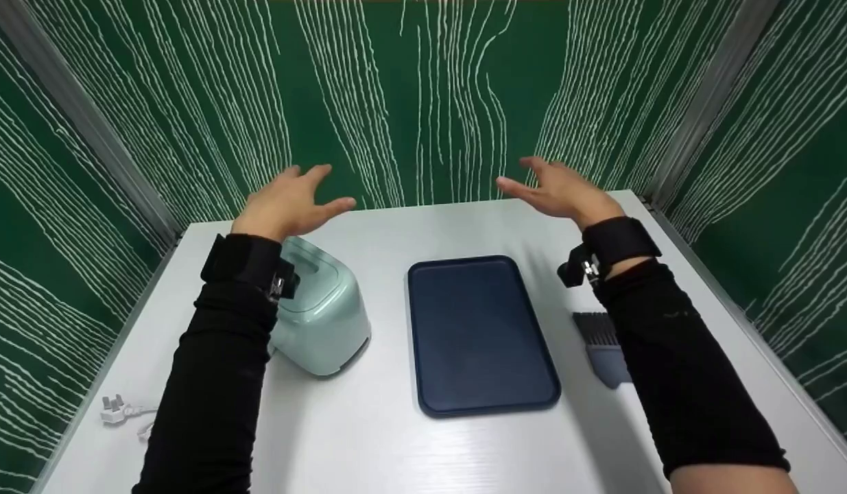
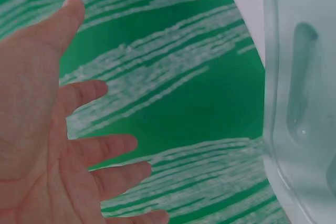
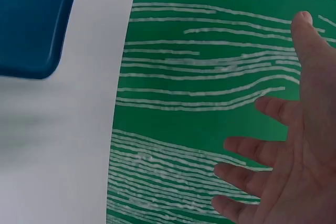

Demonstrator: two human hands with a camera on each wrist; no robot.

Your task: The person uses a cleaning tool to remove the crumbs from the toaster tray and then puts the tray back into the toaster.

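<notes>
My left hand (image 1: 284,204) is raised over the far left of the table, fingers spread and holding nothing. Below its wrist stands a pale green tissue box (image 1: 330,319) with a slot in its top, partly hidden by the left forearm. My right hand (image 1: 559,189) hovers near the table's far edge on the right, also spread and bare. A dark blue tray (image 1: 481,336) lies flat on the table between the two forearms. Both wrist views show the palms with thumb and fingers apart, the left hand (image 2: 42,135) beside the box and the right hand (image 3: 283,145) beyond the tray.
A grey-blue comb-like brush (image 1: 605,350) lies right of the tray, partly covered by the right forearm. At the left, a white plug (image 1: 114,410) with a cable rests near the table (image 1: 368,439) edge. Green panels with white wavy lines enclose the table behind and at both sides.
</notes>
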